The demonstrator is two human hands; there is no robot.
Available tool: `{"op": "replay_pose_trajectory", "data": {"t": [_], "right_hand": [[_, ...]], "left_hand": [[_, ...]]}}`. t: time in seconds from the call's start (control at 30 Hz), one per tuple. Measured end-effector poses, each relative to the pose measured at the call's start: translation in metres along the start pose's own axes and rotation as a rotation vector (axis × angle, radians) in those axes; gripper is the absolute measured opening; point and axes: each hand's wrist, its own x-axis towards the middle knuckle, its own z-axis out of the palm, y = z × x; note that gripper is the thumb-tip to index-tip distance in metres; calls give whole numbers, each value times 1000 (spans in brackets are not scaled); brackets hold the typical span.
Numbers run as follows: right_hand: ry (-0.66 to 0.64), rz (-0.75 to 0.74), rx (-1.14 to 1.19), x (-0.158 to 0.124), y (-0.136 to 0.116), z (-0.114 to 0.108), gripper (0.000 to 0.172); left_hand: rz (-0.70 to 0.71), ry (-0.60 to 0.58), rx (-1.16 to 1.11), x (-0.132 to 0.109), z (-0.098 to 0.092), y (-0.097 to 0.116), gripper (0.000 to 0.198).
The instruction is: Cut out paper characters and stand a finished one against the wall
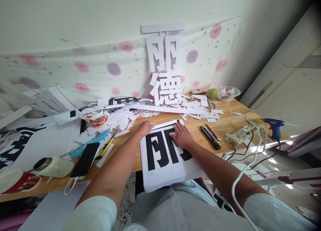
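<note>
Middle: one left hand (146,128) and one right hand (182,135), two in all, and one printed sheet (167,175). Far: two white characters (167,57). Left: one phone (85,160), one bottle (60,166), two tubs (98,120). Right: one glue gun (275,127), one power strip (241,136), one fruit (212,93), one clear bowl (227,97). Scraps (120,121): too piled to count.

Left hand (146,128): touching far-left corner of printed sheet (168,172) | right hand (182,136): flat on it | white cut-out characters (168,61): upright behind
</note>
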Motion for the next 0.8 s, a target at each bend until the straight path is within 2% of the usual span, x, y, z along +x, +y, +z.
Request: {"op": "replay_pose_trajectory", "data": {"t": [0.1, 0.2, 0.5, 0.8], "right_hand": [[0, 2, 3, 0, 0, -1, 87], [10, 13, -3, -1, -1, -2, 88], [-4, -14, -26, 0, 0, 0, 83], [0, -12, -27, 0, 0, 0, 84]], "left_hand": [[22, -6, 16, 7, 6, -4, 14], [38, -9, 36, 8, 11, -7, 14], [145, -119, 67, 4, -4, -11, 18], [175, -161, 73, 11, 1, -20, 19]]}}
